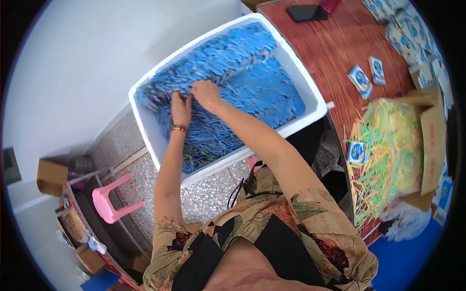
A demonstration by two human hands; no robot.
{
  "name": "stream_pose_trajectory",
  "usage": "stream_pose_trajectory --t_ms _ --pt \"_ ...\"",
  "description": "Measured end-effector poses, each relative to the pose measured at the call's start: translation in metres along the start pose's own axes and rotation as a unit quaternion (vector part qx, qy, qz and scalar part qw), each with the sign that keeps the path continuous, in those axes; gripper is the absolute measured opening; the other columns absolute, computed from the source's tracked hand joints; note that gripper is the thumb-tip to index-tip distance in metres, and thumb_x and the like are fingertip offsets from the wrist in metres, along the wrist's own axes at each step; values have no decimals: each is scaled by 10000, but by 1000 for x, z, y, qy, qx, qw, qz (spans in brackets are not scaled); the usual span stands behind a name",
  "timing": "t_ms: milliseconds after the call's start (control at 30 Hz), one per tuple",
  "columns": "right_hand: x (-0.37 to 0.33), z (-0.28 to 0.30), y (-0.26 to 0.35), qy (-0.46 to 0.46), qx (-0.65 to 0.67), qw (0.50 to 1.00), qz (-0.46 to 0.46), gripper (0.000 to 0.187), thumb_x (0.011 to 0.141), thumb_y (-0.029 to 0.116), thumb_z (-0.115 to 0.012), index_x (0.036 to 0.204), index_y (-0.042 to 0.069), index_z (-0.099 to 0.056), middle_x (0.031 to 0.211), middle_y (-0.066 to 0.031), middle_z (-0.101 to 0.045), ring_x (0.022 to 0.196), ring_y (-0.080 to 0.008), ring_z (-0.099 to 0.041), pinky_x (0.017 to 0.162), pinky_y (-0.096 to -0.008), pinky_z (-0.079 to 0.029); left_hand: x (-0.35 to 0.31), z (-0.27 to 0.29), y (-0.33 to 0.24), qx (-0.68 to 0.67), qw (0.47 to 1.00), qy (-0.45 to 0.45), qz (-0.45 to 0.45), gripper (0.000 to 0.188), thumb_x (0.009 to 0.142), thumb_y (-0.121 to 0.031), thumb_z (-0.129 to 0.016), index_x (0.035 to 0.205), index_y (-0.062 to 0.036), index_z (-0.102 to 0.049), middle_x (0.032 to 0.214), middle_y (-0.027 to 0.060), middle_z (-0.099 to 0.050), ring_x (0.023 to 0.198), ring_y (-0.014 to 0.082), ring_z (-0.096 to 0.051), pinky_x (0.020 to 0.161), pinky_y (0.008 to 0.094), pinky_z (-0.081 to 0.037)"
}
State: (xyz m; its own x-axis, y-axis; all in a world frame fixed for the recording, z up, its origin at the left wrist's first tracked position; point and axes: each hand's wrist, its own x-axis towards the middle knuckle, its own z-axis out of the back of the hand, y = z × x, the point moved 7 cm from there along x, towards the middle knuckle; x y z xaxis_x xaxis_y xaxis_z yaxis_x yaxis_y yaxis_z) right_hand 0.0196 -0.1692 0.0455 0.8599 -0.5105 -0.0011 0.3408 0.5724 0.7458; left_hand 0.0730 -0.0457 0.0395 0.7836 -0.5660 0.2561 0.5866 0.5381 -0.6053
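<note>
A white tub (318, 114) with thick rims stands in front of me, tilted across the view. Inside it lies a large mass of small, thin blue pieces (264, 92); some show multicoloured sides, and their kind is too small to make out. My left hand (181, 110), with a beaded bracelet on its wrist, reaches to the left part of the pile, fingers curled down at the pieces. Close beside it, my right hand (207, 94) is bent at the same spot, its knuckles upward. What lies between the fingertips of either hand is hidden or blurred.
A reddish wooden table (315, 51) on the right carries a dark phone (307, 13), small blue-and-white boxes (360, 81), and loose green and orange sticks (371, 140) beside a cardboard box (432, 145). A pink stool (108, 206) stands on the speckled floor at left.
</note>
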Motion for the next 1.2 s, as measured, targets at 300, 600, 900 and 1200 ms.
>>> stream_pose_trajectory --t_ms 300,600,900,1200 --pt "-72 65 12 128 -32 987 90 264 834 237 -528 925 57 -699 881 -178 -683 844 -364 -661 717 -468 -525 1 19 42 -5 996 85 -4 355 789 -152 -733 992 -8 -480 857 146 -603 755 294 -594 733 383 -483" --pt "-322 294 -161 -379 202 878 -213 159 917 135 -593 1016 15 -624 832 -36 -632 680 -102 -598 625 -244 -513 10 40 -171 -106 984 24 -140 144 858 -35 -614 982 11 -558 869 103 -604 802 212 -563 763 333 -465" --pt "-429 310 -211 -507 237 778 -286 139 905 91 -561 1009 4 -595 704 -38 -585 565 -89 -558 506 -233 -433 -147 -138 -460 -164 812 294 -477 208 806 -242 -691 870 -63 -606 866 77 -615 856 290 -549 764 417 -401" --pt "-435 305 -239 -479 438 722 -242 226 910 106 -539 1094 -26 -546 767 -75 -603 582 -113 -600 443 -237 -470 -189 -215 -469 5 862 257 -438 372 712 -420 -744 834 -111 -577 870 58 -595 885 266 -536 744 443 -339"
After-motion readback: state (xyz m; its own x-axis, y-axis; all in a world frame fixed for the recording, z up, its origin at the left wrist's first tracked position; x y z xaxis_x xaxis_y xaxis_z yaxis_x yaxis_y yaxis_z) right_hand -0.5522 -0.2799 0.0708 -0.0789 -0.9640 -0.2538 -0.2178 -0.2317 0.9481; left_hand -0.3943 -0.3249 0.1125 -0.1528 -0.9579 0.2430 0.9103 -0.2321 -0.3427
